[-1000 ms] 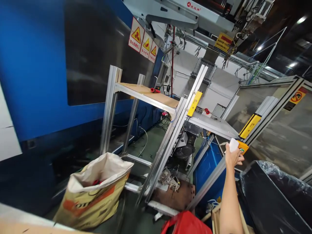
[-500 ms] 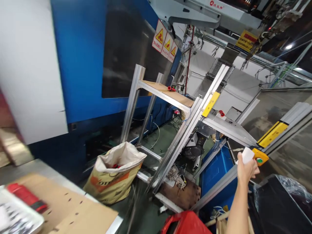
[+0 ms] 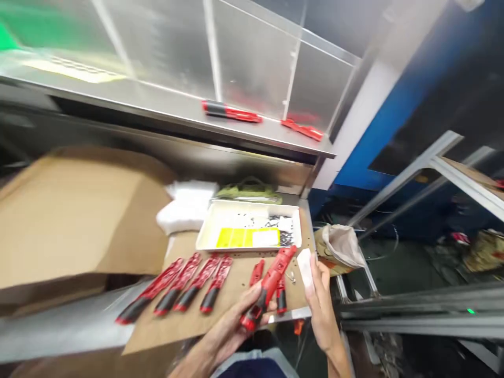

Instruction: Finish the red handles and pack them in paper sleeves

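- Left hand [image 3: 233, 323]: grip curls around the red-and-black casing [image 3: 272, 281], at the white tray's [image 3: 220, 215] five o'clock.
- Right hand [image 3: 321, 302]: grip pinches a white pad [image 3: 304, 265], casing's two o'clock.
- Best keep the casing steady.

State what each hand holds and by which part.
Left hand: red-black piece, near its black end. Right hand: white piece, by its right side.

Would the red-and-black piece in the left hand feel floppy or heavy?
The red-and-black piece is probably stiff, running straight beyond the left hand. It seems fairly light, held one-handed.
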Action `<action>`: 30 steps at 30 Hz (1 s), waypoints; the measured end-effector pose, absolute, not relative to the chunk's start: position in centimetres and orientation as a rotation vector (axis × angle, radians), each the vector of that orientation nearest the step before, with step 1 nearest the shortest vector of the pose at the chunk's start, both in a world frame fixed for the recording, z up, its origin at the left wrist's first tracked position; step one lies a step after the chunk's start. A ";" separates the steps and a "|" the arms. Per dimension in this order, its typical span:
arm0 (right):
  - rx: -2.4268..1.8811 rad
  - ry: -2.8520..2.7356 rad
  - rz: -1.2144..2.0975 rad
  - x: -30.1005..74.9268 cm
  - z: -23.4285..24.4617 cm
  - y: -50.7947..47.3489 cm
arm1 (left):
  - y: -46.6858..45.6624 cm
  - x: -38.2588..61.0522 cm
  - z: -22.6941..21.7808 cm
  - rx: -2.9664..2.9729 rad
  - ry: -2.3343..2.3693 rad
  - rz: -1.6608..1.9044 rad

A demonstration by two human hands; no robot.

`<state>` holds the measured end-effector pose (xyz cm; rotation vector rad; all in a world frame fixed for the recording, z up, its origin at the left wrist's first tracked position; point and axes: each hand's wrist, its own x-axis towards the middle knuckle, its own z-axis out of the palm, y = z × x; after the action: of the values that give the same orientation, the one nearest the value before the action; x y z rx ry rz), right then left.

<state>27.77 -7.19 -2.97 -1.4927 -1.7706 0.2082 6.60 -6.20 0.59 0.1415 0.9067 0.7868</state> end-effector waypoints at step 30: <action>-1.143 -2.116 0.131 19.0 -1.5 -4.3 | -7.3 3.5 0.3 0.427 0.939 0.941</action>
<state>18.96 -4.29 -1.50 -1.1427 -2.1162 0.1314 3.48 -7.32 0.32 0.4269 0.9394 0.9413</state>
